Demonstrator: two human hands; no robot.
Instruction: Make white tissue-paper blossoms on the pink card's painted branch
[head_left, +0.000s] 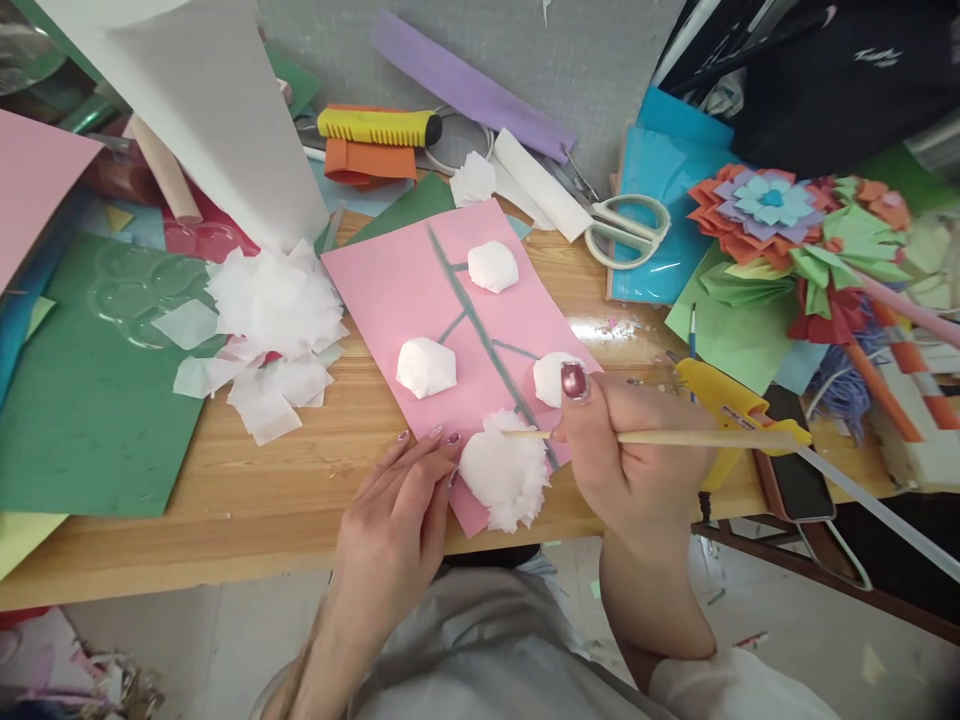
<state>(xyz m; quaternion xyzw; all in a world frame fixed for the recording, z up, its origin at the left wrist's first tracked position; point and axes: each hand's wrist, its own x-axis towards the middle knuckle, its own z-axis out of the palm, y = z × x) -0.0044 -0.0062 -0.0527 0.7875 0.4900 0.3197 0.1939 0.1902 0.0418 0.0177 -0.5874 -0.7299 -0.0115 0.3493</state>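
A pink sheet of paper point(382, 285) lies tilted on the wooden table, with a grey branch point(469, 310) drawn across it. White padded pieces point(426, 367) sit by the twigs; the one at right is partly hidden by my right thumb. At the lower end of the sheet is a ragged white tissue-paper puff point(499, 480). My left hand point(397, 510) rests with fingers stretched on the sheet's lower left edge, against the puff. In my right hand point(637, 450) is a thin wooden stick point(739, 438), its tip at the top of the puff.
Loose tissue squares point(274, 310) lie left, beside a green sheet point(90, 400). Scissors point(630, 230) and a yellow cutter point(379, 127) are behind. At right are a yellow glue gun point(724, 400), a phone point(799, 480) and paper flowers point(772, 205). The table's front edge point(247, 575) is close.
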